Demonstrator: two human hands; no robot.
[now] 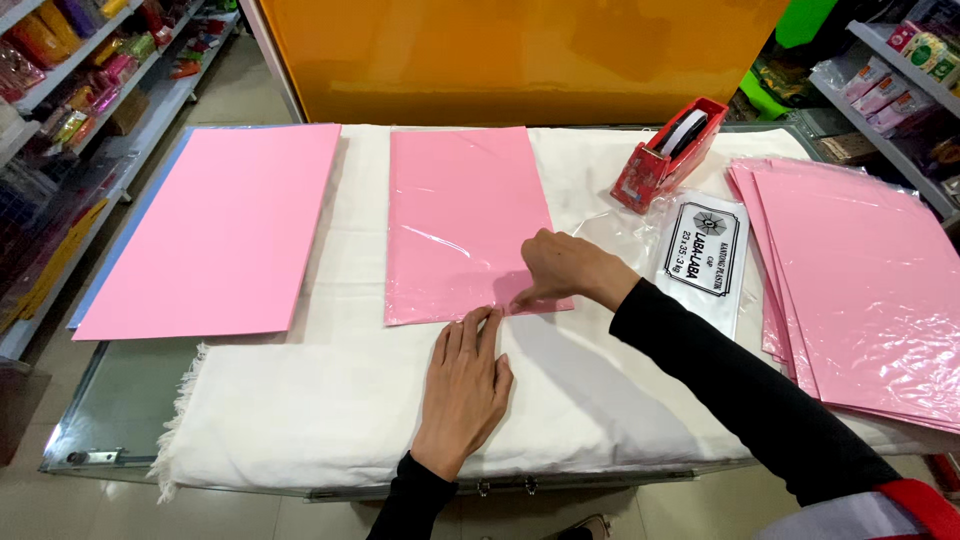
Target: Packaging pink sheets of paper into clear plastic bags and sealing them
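A pink sheet in a clear plastic sleeve (455,215) lies on the white cloth (320,410) in the middle of the table. My left hand (465,385) rests flat on the cloth, fingertips touching the sleeve's near edge. My right hand (565,270) presses down on the sleeve's near right corner with its fingers bent. Neither hand lifts anything.
A stack of bare pink paper (220,225) lies at the left. At the right is a pile of sleeved pink sheets (860,275), a pack of clear plastic bags (705,255) and a red tape dispenser (668,152). Shop shelves (70,70) flank the glass table.
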